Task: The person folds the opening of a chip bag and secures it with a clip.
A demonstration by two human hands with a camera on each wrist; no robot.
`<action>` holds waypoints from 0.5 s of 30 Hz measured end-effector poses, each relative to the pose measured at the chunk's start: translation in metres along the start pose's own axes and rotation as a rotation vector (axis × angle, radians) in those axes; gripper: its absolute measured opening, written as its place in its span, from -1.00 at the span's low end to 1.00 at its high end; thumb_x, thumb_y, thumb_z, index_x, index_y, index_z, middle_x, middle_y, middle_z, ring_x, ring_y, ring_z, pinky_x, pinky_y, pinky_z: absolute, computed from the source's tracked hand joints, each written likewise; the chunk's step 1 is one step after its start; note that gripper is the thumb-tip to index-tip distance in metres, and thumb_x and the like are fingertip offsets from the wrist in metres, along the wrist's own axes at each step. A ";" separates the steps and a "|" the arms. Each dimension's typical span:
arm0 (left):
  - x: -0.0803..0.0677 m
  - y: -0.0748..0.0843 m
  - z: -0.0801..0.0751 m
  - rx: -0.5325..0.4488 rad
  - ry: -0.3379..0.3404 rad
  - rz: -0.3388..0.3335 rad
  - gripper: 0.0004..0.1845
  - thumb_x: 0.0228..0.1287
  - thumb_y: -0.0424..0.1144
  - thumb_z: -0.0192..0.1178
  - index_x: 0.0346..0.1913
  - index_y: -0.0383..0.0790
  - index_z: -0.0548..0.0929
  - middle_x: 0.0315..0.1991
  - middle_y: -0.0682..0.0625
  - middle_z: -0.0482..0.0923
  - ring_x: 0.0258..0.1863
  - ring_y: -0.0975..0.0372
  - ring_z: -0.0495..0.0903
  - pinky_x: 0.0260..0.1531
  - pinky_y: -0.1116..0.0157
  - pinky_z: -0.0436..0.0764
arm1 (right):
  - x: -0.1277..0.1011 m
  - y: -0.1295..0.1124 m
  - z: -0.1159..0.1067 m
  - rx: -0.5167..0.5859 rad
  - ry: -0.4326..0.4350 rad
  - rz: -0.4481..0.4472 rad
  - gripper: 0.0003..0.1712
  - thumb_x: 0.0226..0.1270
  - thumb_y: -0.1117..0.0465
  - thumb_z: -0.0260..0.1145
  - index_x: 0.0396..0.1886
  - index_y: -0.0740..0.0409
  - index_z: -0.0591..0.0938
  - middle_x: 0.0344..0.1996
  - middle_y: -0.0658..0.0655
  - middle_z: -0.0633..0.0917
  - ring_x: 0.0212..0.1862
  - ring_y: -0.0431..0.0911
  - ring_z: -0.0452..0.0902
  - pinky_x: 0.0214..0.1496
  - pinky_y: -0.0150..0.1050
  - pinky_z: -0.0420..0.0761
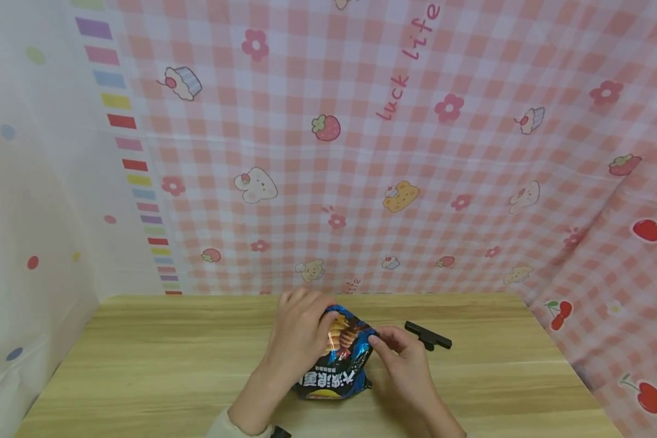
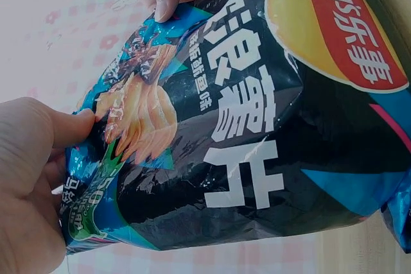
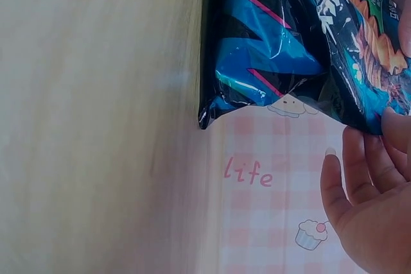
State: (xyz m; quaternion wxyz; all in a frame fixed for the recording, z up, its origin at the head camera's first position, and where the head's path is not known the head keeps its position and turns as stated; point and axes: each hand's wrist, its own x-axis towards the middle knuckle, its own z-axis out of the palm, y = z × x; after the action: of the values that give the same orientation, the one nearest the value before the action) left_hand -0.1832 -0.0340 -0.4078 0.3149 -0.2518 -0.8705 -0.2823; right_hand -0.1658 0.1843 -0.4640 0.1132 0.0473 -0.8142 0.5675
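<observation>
Upright chip bag (image 1: 336, 365) on table (image 1: 142, 359), both hands (image 1: 301, 331) pinching top

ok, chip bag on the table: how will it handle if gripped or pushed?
Likely floppy: the chip bag creases where the left hand and right hand pinch its top. Probably light for its size, since it looks puffed. The glossy film may be slippery, and the contents are likely fragile under a squeeze.

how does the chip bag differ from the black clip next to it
The chip bag is large, glossy blue and black with printed pictures; the black clip is small, slim and plain. The bag is held at its top by the left hand and right hand; the clip lies untouched beside the right hand. Both rest on the wooden table.
</observation>
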 end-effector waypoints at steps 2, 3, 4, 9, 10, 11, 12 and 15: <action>0.000 0.000 0.000 -0.009 0.004 -0.003 -0.92 0.31 -0.28 0.47 -0.18 -0.12 0.79 -0.22 0.06 0.76 -0.14 0.15 0.60 -0.07 0.15 0.46 | 0.000 -0.001 -0.001 0.004 0.005 0.005 -0.95 0.44 0.29 0.43 -0.23 0.13 0.80 -0.23 0.03 0.80 -0.16 -0.15 0.68 -0.05 -0.27 0.65; 0.000 -0.001 0.000 -0.015 0.006 -0.006 -0.92 0.31 -0.29 0.47 -0.18 -0.12 0.79 -0.23 0.06 0.76 -0.14 0.15 0.60 -0.07 0.14 0.47 | 0.000 -0.001 -0.001 0.004 0.007 0.008 -0.95 0.43 0.28 0.43 -0.24 0.13 0.80 -0.22 0.03 0.80 -0.16 -0.15 0.68 -0.05 -0.27 0.65; 0.000 -0.001 0.000 -0.022 0.006 -0.011 -0.93 0.31 -0.29 0.47 -0.19 -0.13 0.80 -0.23 0.06 0.76 -0.14 0.15 0.60 -0.06 0.14 0.47 | -0.001 -0.001 -0.001 0.001 0.009 0.007 -0.95 0.43 0.29 0.44 -0.24 0.12 0.81 -0.21 0.03 0.81 -0.15 -0.15 0.68 -0.05 -0.28 0.65; 0.000 -0.002 0.000 -0.038 0.010 -0.022 -0.94 0.30 -0.29 0.47 -0.21 -0.12 0.80 -0.25 0.06 0.76 -0.16 0.17 0.60 -0.05 0.15 0.46 | -0.001 0.001 -0.002 -0.019 0.031 -0.020 -0.92 0.41 0.30 0.45 -0.23 0.09 0.84 -0.18 0.00 0.83 -0.09 -0.14 0.71 -0.01 -0.30 0.67; 0.001 -0.002 0.000 -0.042 0.012 -0.020 -0.94 0.30 -0.30 0.47 -0.22 -0.12 0.80 -0.25 0.07 0.76 -0.16 0.17 0.60 -0.06 0.15 0.46 | -0.001 0.002 -0.002 -0.019 0.035 -0.026 -0.91 0.40 0.32 0.45 -0.23 0.09 0.85 -0.18 0.00 0.83 -0.09 -0.14 0.71 -0.02 -0.31 0.67; 0.001 -0.002 0.000 -0.044 0.015 -0.016 -0.94 0.30 -0.31 0.47 -0.22 -0.12 0.80 -0.26 0.07 0.76 -0.17 0.17 0.60 -0.07 0.16 0.46 | -0.001 0.003 -0.003 -0.017 0.038 -0.033 -0.90 0.39 0.32 0.46 -0.21 0.08 0.86 -0.18 0.00 0.84 -0.09 -0.14 0.72 -0.03 -0.31 0.68; 0.001 -0.002 0.000 -0.048 0.018 -0.013 -0.94 0.30 -0.33 0.47 -0.23 -0.12 0.80 -0.26 0.07 0.76 -0.17 0.17 0.60 -0.07 0.16 0.46 | -0.001 0.003 -0.003 -0.007 0.041 -0.041 -0.88 0.38 0.34 0.46 -0.21 0.08 0.87 -0.19 0.00 0.84 -0.09 -0.13 0.73 -0.04 -0.32 0.69; 0.001 -0.003 0.000 -0.060 0.025 -0.005 -0.93 0.29 -0.37 0.47 -0.24 -0.13 0.80 -0.27 0.07 0.77 -0.18 0.17 0.60 -0.10 0.18 0.45 | 0.000 0.006 -0.003 0.029 0.041 -0.070 -0.85 0.35 0.38 0.46 -0.19 0.10 0.88 -0.20 0.02 0.85 -0.11 -0.10 0.77 -0.07 -0.31 0.72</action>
State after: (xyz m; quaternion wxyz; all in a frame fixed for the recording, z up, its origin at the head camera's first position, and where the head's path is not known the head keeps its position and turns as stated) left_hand -0.1857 -0.0357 -0.4082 0.3172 -0.2554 -0.8583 -0.3121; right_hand -0.1664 0.1887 -0.4682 0.1489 0.0658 -0.8012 0.5758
